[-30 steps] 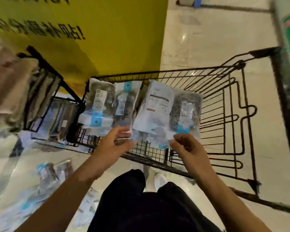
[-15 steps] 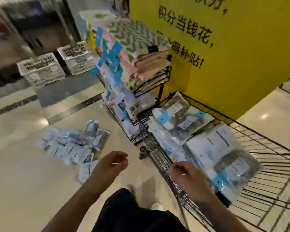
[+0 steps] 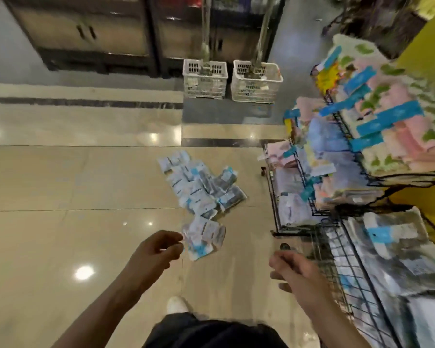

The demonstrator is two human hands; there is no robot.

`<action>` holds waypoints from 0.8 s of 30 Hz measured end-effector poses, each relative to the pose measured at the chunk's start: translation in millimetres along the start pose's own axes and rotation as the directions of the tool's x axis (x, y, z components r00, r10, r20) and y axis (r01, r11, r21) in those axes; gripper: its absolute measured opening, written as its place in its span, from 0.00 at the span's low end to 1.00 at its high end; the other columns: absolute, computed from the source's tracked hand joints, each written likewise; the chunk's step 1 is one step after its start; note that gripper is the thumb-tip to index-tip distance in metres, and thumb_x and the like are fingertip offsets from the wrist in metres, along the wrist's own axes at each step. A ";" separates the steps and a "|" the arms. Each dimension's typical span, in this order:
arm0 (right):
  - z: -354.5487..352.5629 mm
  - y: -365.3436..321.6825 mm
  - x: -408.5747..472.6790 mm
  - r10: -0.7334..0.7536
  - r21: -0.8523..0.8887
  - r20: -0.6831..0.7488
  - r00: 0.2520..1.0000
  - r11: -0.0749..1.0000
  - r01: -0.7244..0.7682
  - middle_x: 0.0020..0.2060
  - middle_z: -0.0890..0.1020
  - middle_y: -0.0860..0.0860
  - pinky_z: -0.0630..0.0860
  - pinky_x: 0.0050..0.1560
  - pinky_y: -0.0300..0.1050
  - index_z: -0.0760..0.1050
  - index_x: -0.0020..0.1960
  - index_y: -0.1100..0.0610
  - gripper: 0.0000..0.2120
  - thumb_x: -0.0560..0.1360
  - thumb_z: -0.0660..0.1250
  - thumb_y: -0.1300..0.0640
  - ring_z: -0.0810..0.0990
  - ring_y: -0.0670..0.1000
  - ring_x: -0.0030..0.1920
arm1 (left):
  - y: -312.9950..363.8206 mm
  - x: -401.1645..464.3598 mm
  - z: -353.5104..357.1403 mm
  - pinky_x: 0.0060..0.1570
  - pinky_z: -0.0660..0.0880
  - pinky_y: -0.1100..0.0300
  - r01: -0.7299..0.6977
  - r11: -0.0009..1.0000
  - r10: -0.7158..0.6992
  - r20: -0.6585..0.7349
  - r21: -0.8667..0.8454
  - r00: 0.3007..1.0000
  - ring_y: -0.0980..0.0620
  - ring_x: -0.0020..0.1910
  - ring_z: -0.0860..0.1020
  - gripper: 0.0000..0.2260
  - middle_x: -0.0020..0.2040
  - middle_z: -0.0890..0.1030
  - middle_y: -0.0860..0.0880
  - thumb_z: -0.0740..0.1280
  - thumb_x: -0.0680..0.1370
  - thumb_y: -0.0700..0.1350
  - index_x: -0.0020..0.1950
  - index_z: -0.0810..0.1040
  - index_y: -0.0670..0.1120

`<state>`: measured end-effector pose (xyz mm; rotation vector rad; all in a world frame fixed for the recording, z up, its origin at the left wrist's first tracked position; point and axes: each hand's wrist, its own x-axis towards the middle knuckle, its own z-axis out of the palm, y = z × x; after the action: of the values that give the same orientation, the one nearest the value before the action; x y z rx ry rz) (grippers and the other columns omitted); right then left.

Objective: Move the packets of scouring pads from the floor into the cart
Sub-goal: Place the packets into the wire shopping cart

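Since a sec ago both hands have let go of the packets and swung off the cart toward the floor; view's turned left w/ them. Floor (image 3: pixel 60 184) is glossy tile. Cart (image 3: pixel 357 280) sits at my right, wire sides, packets in cart (image 3: pixel 397 249) piled inside. Towel rack (image 3: pixel 362 136) stands beyond it, two white crates (image 3: pixel 231 80) further back. Floor packets (image 3: pixel 204 187) lie in a loose heap ahead, a few nearer my left hand (image 3: pixel 156 252). Left fingers loosely curled, holding nothing. Right hand (image 3: pixel 294 270) beside cart rim, fingers slack, empty too.
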<state>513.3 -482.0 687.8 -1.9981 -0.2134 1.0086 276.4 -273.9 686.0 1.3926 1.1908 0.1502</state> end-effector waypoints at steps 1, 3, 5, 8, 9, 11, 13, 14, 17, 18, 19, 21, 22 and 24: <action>19.0 -12.8 5.0 -0.009 -0.009 0.028 1.000 1.000 0.009 0.49 0.88 0.52 0.81 0.55 0.54 0.83 0.53 0.50 0.06 0.79 0.74 0.50 0.87 0.55 0.51 | -2.6 1.4 -20.4 0.50 0.79 0.55 0.001 1.000 -0.001 -0.028 -0.003 1.000 0.50 0.52 0.85 0.07 0.51 0.87 0.52 0.70 0.82 0.43 0.57 0.83 0.54; 53.0 -35.1 15.3 -0.045 -0.032 0.079 0.996 0.998 0.048 0.50 0.88 0.53 0.81 0.55 0.54 0.83 0.53 0.51 0.06 0.79 0.74 0.50 0.87 0.56 0.52 | -6.7 4.1 -57.3 0.50 0.78 0.56 0.009 1.000 -0.009 -0.081 -0.001 0.997 0.51 0.53 0.84 0.08 0.52 0.87 0.52 0.70 0.82 0.44 0.58 0.83 0.54; 83.2 -56.5 24.6 -0.084 -0.074 0.142 0.986 0.993 0.095 0.48 0.88 0.50 0.82 0.55 0.55 0.83 0.53 0.50 0.06 0.79 0.74 0.50 0.87 0.55 0.51 | -10.7 3.9 -89.8 0.51 0.78 0.56 0.024 1.000 -0.025 -0.124 -0.012 0.992 0.53 0.53 0.84 0.08 0.53 0.87 0.52 0.70 0.82 0.45 0.59 0.82 0.55; 124.9 -83.9 33.8 -0.117 -0.123 0.217 0.969 0.982 0.146 0.45 0.88 0.46 0.82 0.52 0.53 0.82 0.53 0.49 0.07 0.78 0.75 0.48 0.87 0.52 0.48 | -14.4 1.8 -129.1 0.55 0.80 0.53 0.052 0.997 -0.060 -0.169 -0.053 0.984 0.55 0.51 0.85 0.08 0.53 0.87 0.54 0.70 0.82 0.45 0.59 0.83 0.55; 137.5 -91.0 37.9 -0.118 -0.133 0.240 0.964 0.979 0.153 0.44 0.88 0.45 0.82 0.51 0.52 0.82 0.53 0.48 0.06 0.78 0.75 0.48 0.87 0.51 0.47 | -16.3 3.4 -139.2 0.56 0.80 0.51 0.064 0.996 -0.075 -0.187 -0.064 0.979 0.56 0.51 0.85 0.08 0.53 0.87 0.54 0.70 0.82 0.45 0.58 0.83 0.55; 160.0 -102.5 49.5 -0.115 -0.146 0.274 0.955 0.976 0.160 0.44 0.88 0.44 0.82 0.48 0.49 0.82 0.52 0.47 0.05 0.78 0.74 0.48 0.87 0.50 0.47 | -20.9 10.4 -155.2 0.57 0.81 0.51 0.085 0.992 -0.103 -0.221 -0.089 0.970 0.55 0.51 0.85 0.07 0.53 0.87 0.55 0.70 0.81 0.46 0.58 0.83 0.56; 180.4 -113.7 63.7 -0.110 -0.151 0.302 0.947 0.975 0.161 0.46 0.88 0.46 0.80 0.46 0.46 0.82 0.53 0.48 0.05 0.78 0.74 0.49 0.87 0.50 0.48 | -23.5 21.7 -165.8 0.58 0.81 0.50 0.104 0.987 -0.130 -0.241 -0.120 0.962 0.54 0.52 0.85 0.07 0.53 0.87 0.54 0.70 0.82 0.46 0.58 0.83 0.55; 190.5 -118.6 71.1 -0.102 -0.152 0.308 0.946 0.976 0.155 0.47 0.88 0.47 0.79 0.45 0.45 0.82 0.53 0.48 0.05 0.79 0.74 0.49 0.87 0.49 0.47 | -23.7 29.3 -169.5 0.57 0.81 0.50 0.115 0.985 -0.143 -0.241 -0.126 0.960 0.54 0.52 0.85 0.07 0.53 0.87 0.53 0.70 0.82 0.46 0.59 0.83 0.55; 225.3 -132.8 94.6 -0.028 -0.132 0.339 0.940 0.988 0.077 0.48 0.88 0.50 0.80 0.45 0.43 0.83 0.54 0.51 0.06 0.80 0.72 0.50 0.87 0.50 0.46 | -20.8 57.4 -178.7 0.55 0.80 0.54 0.149 0.983 -0.170 -0.227 -0.106 0.959 0.52 0.54 0.84 0.08 0.55 0.86 0.53 0.69 0.82 0.46 0.60 0.82 0.54; 238.0 -136.5 104.9 0.002 -0.138 0.352 0.936 0.989 0.049 0.49 0.88 0.50 0.81 0.46 0.44 0.83 0.54 0.52 0.06 0.81 0.72 0.50 0.87 0.51 0.47 | -20.3 69.5 -182.2 0.54 0.79 0.55 0.164 0.982 -0.181 -0.220 -0.090 0.959 0.52 0.54 0.84 0.07 0.55 0.85 0.53 0.69 0.82 0.46 0.60 0.81 0.54; 250.3 -140.0 116.6 0.029 -0.149 0.361 0.932 0.988 0.027 0.49 0.88 0.51 0.82 0.47 0.46 0.83 0.54 0.52 0.06 0.81 0.71 0.51 0.87 0.52 0.48 | -19.2 82.0 -186.0 0.53 0.79 0.56 0.183 0.980 -0.196 -0.213 -0.081 0.957 0.52 0.54 0.84 0.07 0.54 0.85 0.52 0.69 0.83 0.46 0.60 0.81 0.54; 272.7 -148.7 143.1 0.064 -0.156 0.369 0.927 0.988 -0.007 0.51 0.88 0.53 0.83 0.50 0.48 0.83 0.55 0.51 0.05 0.81 0.71 0.51 0.87 0.56 0.52 | -15.5 108.6 -196.2 0.51 0.79 0.57 0.229 0.971 -0.239 -0.203 -0.071 0.950 0.53 0.53 0.84 0.07 0.54 0.85 0.52 0.68 0.83 0.46 0.60 0.81 0.54; 282.3 -153.9 157.4 0.077 -0.155 0.368 0.927 0.988 -0.021 0.51 0.88 0.55 0.83 0.50 0.47 0.83 0.55 0.52 0.06 0.81 0.71 0.51 0.87 0.58 0.53 | -12.3 122.5 -202.3 0.51 0.79 0.57 0.252 0.965 -0.260 -0.195 -0.064 0.946 0.53 0.53 0.84 0.07 0.55 0.85 0.52 0.68 0.83 0.46 0.61 0.81 0.53; 299.3 -168.3 186.5 0.094 -0.149 0.362 0.927 0.988 -0.042 0.50 0.88 0.56 0.82 0.49 0.47 0.83 0.55 0.52 0.06 0.82 0.71 0.51 0.86 0.59 0.53 | -1.1 152.1 -215.3 0.51 0.78 0.58 0.288 0.956 -0.292 -0.175 -0.048 0.940 0.53 0.53 0.84 0.07 0.55 0.85 0.52 0.68 0.83 0.47 0.60 0.81 0.53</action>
<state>455.4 -101.6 619.2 -1.9344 -0.4302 1.4473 194.6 -25.0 657.0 1.1867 1.5279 0.0824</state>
